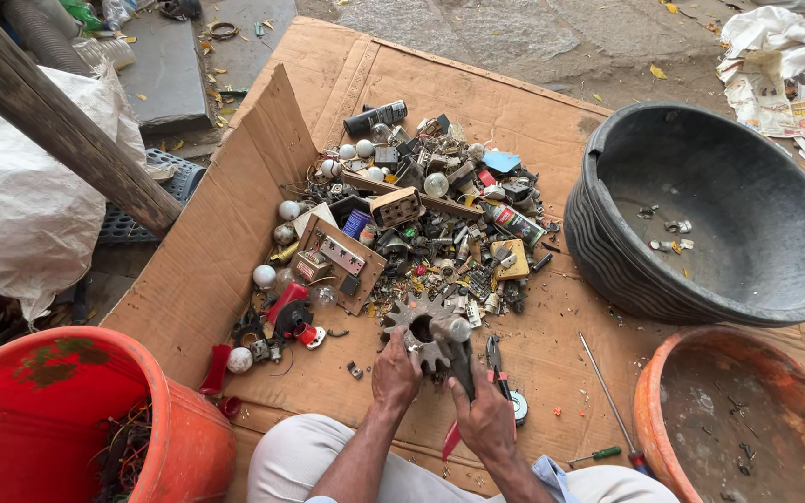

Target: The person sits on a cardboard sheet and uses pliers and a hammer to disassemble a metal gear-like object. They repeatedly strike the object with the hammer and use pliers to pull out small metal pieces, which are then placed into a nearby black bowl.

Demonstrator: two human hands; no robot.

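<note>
My left hand (395,375) grips the near edge of a grey toothed metal gear (418,328) lying at the front of a scrap pile. My right hand (484,414) is wrapped around the dark handle of a hammer (456,346), whose grey head rests on the gear's hub. Both hands are close together over the cardboard sheet (552,326), just in front of my knees.
A heap of electronic scrap (421,219) with bulbs, switches and boards covers the cardboard. Pliers (496,359) and screwdrivers (607,396) lie to the right. A black tub (607,237), an orange tub (649,401) and a red tub (179,410) stand around. A wooden pole (58,121) slants at left.
</note>
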